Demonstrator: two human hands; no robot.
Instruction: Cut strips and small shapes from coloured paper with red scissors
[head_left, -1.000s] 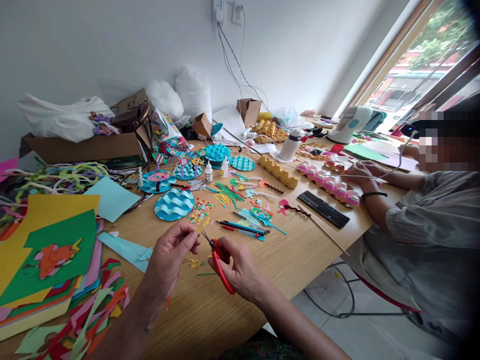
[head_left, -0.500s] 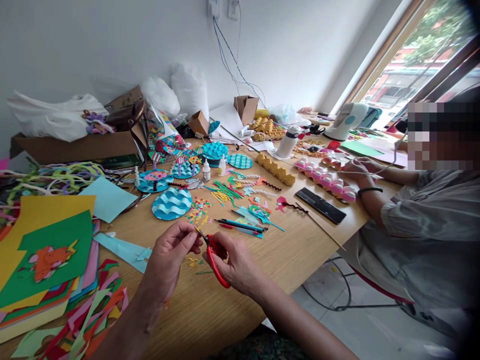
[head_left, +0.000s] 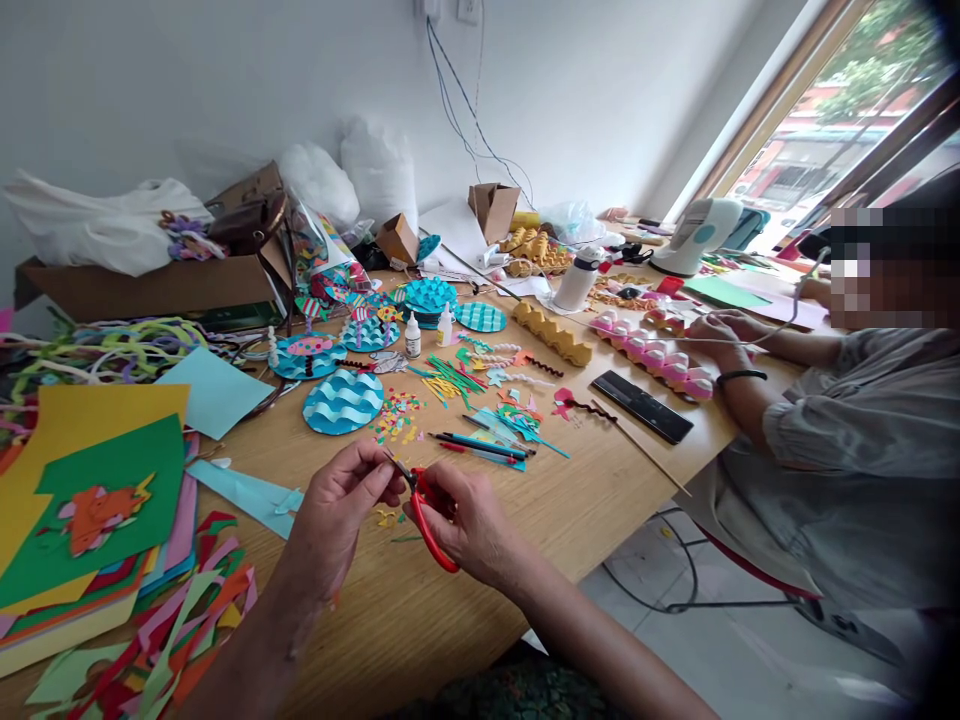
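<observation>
My right hand (head_left: 469, 525) is closed round the red handles of a pair of scissors (head_left: 430, 530), whose blades point up and left. The blade tips reach the fingertips of my left hand (head_left: 352, 500). Those fingers are pinched together; whatever is between them is too small to make out. Just beyond my hands lie colourful paper bits (head_left: 397, 415) and several pens (head_left: 480, 446). A blue disc with pale wavy strips (head_left: 343, 403) rests a little farther left.
Stacked coloured paper (head_left: 112, 590) and cut scraps (head_left: 202, 610) cover the table's left side. Glue bottles (head_left: 412, 335) stand behind the paper bits. To the right are a black phone (head_left: 642, 406), a stick (head_left: 652, 457) and pink egg-carton pieces (head_left: 652, 355). A seated person's arm (head_left: 765, 385) rests there.
The view has shifted very slightly. Both hands and the scissors keep nearly the same pose, with the blade tips still at my left fingertips.
</observation>
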